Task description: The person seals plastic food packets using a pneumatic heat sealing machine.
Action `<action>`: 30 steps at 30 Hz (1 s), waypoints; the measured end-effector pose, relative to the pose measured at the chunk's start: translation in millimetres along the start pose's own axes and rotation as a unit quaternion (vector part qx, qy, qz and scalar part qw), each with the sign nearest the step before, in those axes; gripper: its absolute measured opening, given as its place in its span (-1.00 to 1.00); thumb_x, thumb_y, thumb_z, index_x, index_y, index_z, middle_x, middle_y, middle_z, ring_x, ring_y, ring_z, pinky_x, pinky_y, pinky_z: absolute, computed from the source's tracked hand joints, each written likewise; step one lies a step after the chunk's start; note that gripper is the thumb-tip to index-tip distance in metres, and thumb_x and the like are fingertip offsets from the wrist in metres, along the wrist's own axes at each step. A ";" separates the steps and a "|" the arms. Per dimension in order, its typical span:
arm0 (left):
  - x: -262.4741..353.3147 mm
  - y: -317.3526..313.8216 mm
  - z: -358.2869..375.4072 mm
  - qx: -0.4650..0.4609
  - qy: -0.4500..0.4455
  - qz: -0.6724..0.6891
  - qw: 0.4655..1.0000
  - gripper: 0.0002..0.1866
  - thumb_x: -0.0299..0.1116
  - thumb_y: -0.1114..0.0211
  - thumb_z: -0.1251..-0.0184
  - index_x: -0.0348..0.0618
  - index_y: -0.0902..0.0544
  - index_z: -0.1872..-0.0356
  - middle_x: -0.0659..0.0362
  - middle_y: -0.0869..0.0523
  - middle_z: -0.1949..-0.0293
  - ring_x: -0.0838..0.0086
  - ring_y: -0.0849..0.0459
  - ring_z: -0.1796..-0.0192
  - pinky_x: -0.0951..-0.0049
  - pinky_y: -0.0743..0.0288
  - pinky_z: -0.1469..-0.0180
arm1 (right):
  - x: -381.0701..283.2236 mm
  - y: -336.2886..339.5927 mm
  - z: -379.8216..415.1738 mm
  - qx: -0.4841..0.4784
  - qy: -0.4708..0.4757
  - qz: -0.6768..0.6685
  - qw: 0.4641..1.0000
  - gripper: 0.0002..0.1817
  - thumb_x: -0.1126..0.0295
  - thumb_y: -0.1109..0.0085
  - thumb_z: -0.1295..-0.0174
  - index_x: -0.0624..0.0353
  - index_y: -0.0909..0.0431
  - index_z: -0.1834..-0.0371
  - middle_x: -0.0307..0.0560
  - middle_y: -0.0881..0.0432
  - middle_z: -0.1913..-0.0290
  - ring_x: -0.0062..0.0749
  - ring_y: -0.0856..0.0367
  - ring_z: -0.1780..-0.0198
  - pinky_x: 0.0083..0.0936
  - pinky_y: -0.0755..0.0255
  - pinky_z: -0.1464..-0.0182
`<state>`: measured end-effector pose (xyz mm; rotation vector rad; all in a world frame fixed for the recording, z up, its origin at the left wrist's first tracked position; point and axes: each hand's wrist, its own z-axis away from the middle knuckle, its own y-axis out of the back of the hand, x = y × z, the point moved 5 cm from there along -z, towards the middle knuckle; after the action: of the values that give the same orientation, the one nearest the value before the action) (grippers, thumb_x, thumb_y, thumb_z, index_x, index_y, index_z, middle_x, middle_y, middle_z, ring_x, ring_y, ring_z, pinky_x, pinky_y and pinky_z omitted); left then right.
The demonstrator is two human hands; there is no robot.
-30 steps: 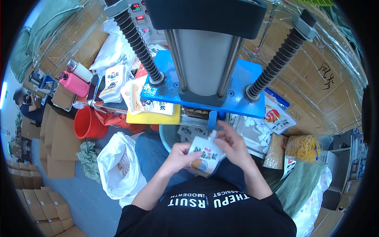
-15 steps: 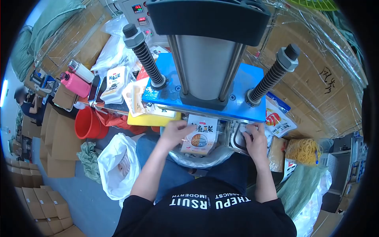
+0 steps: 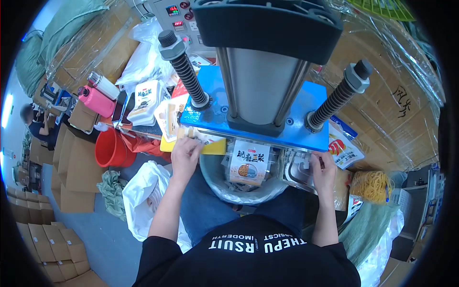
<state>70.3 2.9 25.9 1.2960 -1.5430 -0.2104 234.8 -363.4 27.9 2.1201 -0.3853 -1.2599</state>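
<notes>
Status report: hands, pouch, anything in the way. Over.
Left hand at yellow block, grip unclear. Right hand at metal tray, grip unclear. Printed pouch shows below blue plate, clamping unclear. Plate hides what's behind it.

Cool, bright light glints off the blue plate (image 3: pixel 308 100), with fisheye curvature and blackened corners.

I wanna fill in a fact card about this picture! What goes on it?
Left hand: fingertips down at the printed pouches by the yellow block
Right hand: fingertips at the metal tray
Hard to see: whether either hand has a grip on anything
Middle: one pouch poking out from under the blue plate, above the lined bin
Red thing: bucket
Pink thing: bottle
</notes>
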 end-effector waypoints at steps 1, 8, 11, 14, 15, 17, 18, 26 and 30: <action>11.3 -0.3 0.9 0.001 -0.002 0.003 1.000 -0.80 -0.57 -0.40 0.07 -0.24 -0.70 0.33 0.11 -0.65 0.37 0.25 -0.58 0.28 0.34 -0.45 0.21 | 6.3 -1.5 4.2 -0.016 -0.077 -0.118 0.990 -0.75 0.53 -0.24 -0.22 0.29 -0.61 0.03 -0.11 -0.58 0.21 -0.47 -0.54 0.33 -0.58 -0.42 0.24; 95.6 -20.8 40.5 -0.090 0.024 0.158 0.983 -0.81 -0.56 -0.45 0.14 -0.26 -0.70 0.40 0.16 -0.61 0.49 0.37 -0.48 0.38 0.42 -0.35 0.32 | -64.5 -13.7 6.8 -0.249 -0.101 -0.340 0.901 -0.76 0.55 -0.22 -0.25 0.25 -0.62 0.01 -0.17 -0.67 0.17 -0.54 -0.59 0.23 -0.60 -0.47 0.14; 108.8 -25.9 41.9 -0.206 0.046 0.183 0.960 -0.81 -0.50 -0.47 0.08 -0.23 -0.74 0.35 0.18 -0.61 0.49 0.41 -0.44 0.37 0.43 -0.31 0.32 | -107.6 -6.8 -20.3 -0.269 -0.016 -0.254 0.929 -0.77 0.55 -0.29 -0.16 0.27 -0.64 0.10 -0.18 -0.68 0.21 -0.53 -0.62 0.18 -0.54 -0.50 0.07; 106.6 -32.3 54.1 -0.282 0.135 0.279 0.908 -0.81 -0.45 -0.47 -0.07 -0.26 -0.75 0.27 0.23 -0.69 0.43 0.56 -0.54 0.34 0.50 -0.40 0.28 | -116.9 -18.5 -14.4 -0.271 0.034 -0.227 0.935 -0.77 0.54 -0.28 -0.18 0.27 -0.63 0.08 -0.17 -0.68 0.21 -0.56 -0.61 0.19 -0.57 -0.49 0.09; 105.2 -33.7 59.8 -0.279 0.137 0.279 0.908 -0.81 -0.45 -0.47 -0.07 -0.26 -0.75 0.27 0.23 -0.69 0.43 0.56 -0.54 0.34 0.50 -0.40 0.28 | -112.5 -25.8 -9.5 -0.261 0.025 -0.236 0.936 -0.75 0.54 -0.28 -0.19 0.26 -0.61 0.05 -0.17 -0.68 0.20 -0.58 -0.60 0.20 -0.60 -0.49 0.11; 95.8 -50.8 81.7 -0.307 0.295 0.442 0.790 -0.81 -0.38 -0.42 -0.23 -0.31 -0.75 0.23 0.22 -0.75 0.39 0.69 -0.61 0.34 0.60 -0.48 0.29 | -95.2 -46.7 9.9 -0.248 -0.025 -0.282 0.926 -0.70 0.53 -0.27 -0.19 0.26 -0.57 -0.01 -0.17 -0.68 0.19 -0.58 -0.59 0.22 -0.61 -0.48 0.13; 95.2 -54.1 84.6 -0.308 0.292 0.449 0.786 -0.79 -0.40 -0.39 -0.26 -0.38 -0.73 0.21 0.19 -0.77 0.33 0.68 -0.64 0.31 0.60 -0.53 0.23 | -89.4 -52.3 15.1 -0.228 -0.080 -0.327 0.914 -0.65 0.53 -0.27 -0.19 0.26 -0.54 -0.07 -0.16 -0.68 0.17 -0.58 -0.58 0.23 -0.62 -0.47 0.15; 63.3 -90.1 47.1 -0.175 0.391 0.535 0.728 -0.83 -0.51 -0.34 -0.26 -0.44 -0.70 0.20 0.06 -0.76 0.27 0.51 -0.71 0.30 0.48 -0.60 0.22 | -44.9 6.1 -12.2 -0.124 -0.041 -0.076 0.988 -0.72 0.48 -0.28 -0.16 0.21 -0.60 0.03 -0.10 -0.64 0.22 -0.42 -0.62 0.28 -0.54 -0.49 0.24; 55.5 -103.1 45.8 -0.158 0.398 0.540 0.724 -0.81 -0.49 -0.33 -0.29 -0.45 -0.69 0.18 0.05 -0.77 0.26 0.49 -0.72 0.29 0.47 -0.61 0.20 | -17.3 -6.6 12.4 -0.113 -0.036 0.074 0.990 -0.71 0.52 -0.25 -0.13 0.21 -0.58 0.04 0.05 -0.58 0.13 0.03 -0.62 0.19 -0.28 -0.50 0.19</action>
<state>105.6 -103.1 -31.9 -0.0101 -1.1624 0.7277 215.0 -353.7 31.1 1.8255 -0.4036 -1.2344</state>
